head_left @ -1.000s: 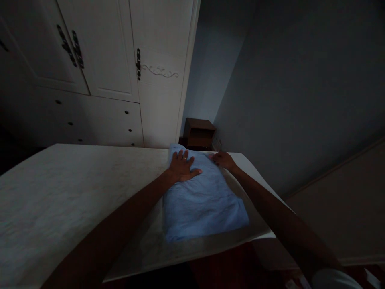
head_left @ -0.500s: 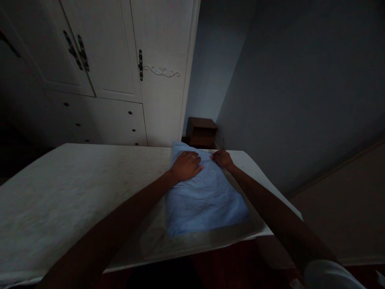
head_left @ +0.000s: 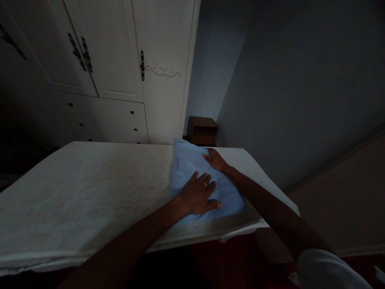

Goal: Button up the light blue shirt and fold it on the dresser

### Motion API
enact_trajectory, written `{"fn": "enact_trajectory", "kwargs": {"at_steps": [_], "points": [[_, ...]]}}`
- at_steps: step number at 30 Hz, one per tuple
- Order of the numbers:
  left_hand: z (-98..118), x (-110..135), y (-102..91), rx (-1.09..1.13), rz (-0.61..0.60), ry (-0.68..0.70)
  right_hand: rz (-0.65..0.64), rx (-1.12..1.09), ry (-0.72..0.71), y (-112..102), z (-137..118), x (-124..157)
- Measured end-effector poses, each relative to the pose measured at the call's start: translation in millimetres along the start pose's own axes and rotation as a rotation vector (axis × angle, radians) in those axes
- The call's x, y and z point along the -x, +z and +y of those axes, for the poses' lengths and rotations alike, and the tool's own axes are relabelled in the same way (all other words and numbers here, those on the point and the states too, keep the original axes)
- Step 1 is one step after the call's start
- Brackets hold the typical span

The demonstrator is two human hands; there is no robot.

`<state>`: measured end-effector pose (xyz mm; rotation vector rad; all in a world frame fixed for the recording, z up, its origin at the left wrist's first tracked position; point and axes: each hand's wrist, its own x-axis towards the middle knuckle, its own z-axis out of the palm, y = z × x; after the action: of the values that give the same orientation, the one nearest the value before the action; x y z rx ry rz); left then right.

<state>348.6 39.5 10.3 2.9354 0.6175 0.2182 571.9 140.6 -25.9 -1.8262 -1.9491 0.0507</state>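
I have my left hand (head_left: 200, 196) spread flat on the folded, light-blue cloth (head_left: 187, 160) atop the white-covered bench (head_left: 114, 180); my right hand (head_left: 217, 161) touches the cloth's far-right edge, grip unclear.

Dim light | beyond left hand (head_left: 200, 196): white wardrobe (head_left: 164, 36) with dark handles (head_left: 142, 65), drawers (head_left: 110, 114) | past right hand (head_left: 215, 160): small open brown cabinet (head_left: 198, 121) | right of right hand: grey wall (head_left: 300, 80) | left of left hand: pale tabletop (head_left: 114, 176) | nearer than right hand: dark red floor (head_left: 225, 263)
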Motion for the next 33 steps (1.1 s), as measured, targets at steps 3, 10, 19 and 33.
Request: {"fn": "enact_trajectory", "kwargs": {"at_steps": [3,10,19,33], "points": [[0.1,2.8,9.0,-0.001,0.026,0.003,-0.020,-0.006,0.041,0.8,10.9,10.5],[0.9,5.1,0.1,-0.004,0.203,0.057,-0.163,-0.012,0.047,-13.4,7.0,9.5],[6.0,79.6,-7.9,0.053,0.373,-0.139,-0.116,-0.045,-0.012,-41.2,-37.2,36.7],[8.0,111.6,22.2,-0.079,0.345,-0.064,-0.164,0.006,-0.033,-42.9,-30.2,139.6]]}}
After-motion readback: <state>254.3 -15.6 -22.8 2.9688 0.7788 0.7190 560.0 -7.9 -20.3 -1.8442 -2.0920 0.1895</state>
